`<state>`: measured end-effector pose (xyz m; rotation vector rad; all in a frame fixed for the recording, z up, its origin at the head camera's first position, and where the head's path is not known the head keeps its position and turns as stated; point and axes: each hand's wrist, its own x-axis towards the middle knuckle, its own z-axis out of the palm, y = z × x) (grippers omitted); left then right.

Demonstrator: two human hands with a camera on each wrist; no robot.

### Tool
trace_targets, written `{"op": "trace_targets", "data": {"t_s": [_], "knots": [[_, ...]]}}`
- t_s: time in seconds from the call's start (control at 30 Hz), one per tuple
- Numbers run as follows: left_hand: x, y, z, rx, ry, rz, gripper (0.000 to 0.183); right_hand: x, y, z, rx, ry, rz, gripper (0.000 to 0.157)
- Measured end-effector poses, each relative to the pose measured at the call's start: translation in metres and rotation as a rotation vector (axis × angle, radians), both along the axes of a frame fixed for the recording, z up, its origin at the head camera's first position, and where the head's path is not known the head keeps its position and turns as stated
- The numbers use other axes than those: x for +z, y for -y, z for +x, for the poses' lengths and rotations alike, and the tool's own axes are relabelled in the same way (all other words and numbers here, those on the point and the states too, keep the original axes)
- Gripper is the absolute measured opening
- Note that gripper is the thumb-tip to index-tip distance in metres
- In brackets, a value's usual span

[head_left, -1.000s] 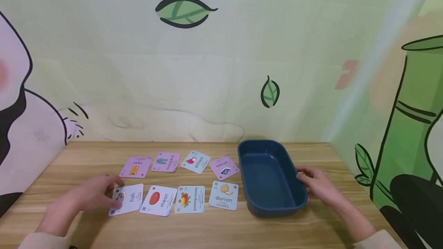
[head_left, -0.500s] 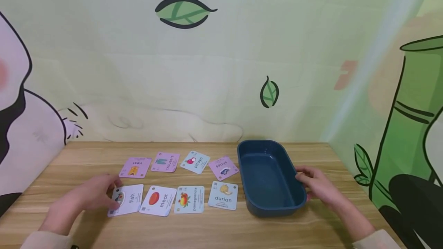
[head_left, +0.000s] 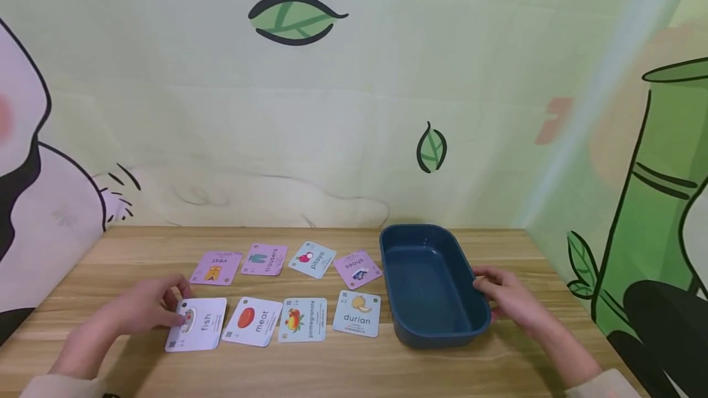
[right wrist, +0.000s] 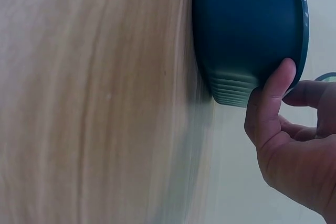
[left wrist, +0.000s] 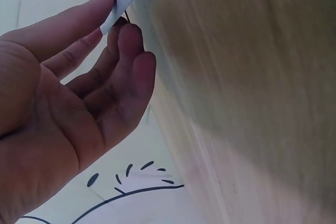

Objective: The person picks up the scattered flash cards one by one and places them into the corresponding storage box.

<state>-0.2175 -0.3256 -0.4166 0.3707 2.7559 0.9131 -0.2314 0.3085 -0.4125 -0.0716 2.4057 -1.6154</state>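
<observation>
Head view is showing the left hand (head_left: pixel 138 309) pinching the fish card (head_left: pixel 200 327) at its left edge, thumb lying on the printed face; left wrist view is adding what that angle is concealing, the remaining fingers (left wrist: pixel 143 72) curling loosely below the pinched edge. Whether the card's underside is touching the table, I cannot tell. The right hand (head_left: pixel 509 296) is grasping the blue bin (head_left: pixel 439 339) at the rim of its right long side; right wrist view is revealing a ribbed patch (right wrist: pixel 231 90) on the outer wall, while only the head view is showing the interior. The card is occupying the left end of the front row, just beside the meat card (head_left: pixel 251 322), its word running away from the person, letter tops pointing left. Its outline is appearing nearly square, so its long axis I cannot tell. The bin is standing upright right of all the cards, its long axis running near to far, the far end angling slightly left. Wood-grain table (head_left: pixel 310 367) is supporting everything; behind it, a pale green backdrop (head_left: pixel 354 91) is bearing leaf drawings (head_left: pixel 295 20).
</observation>
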Motion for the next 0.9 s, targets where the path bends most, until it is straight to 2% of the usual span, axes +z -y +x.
{"op": "trace_targets", "data": {"t_s": [0.3,0.57,0.9], "knots": [[0.004,0.005,0.001,-0.006,0.088,0.206,0.026,0.0,-0.001,-0.001,0.016,0.014,-0.029,0.053],[0.005,0.006,0.003,0.011,0.108,0.277,0.028,0.0,-0.001,0.0,0.014,0.008,-0.025,0.053],[0.016,0.001,0.006,0.031,0.149,0.365,0.032,0.0,0.0,0.0,0.011,0.001,-0.023,0.052]]}}
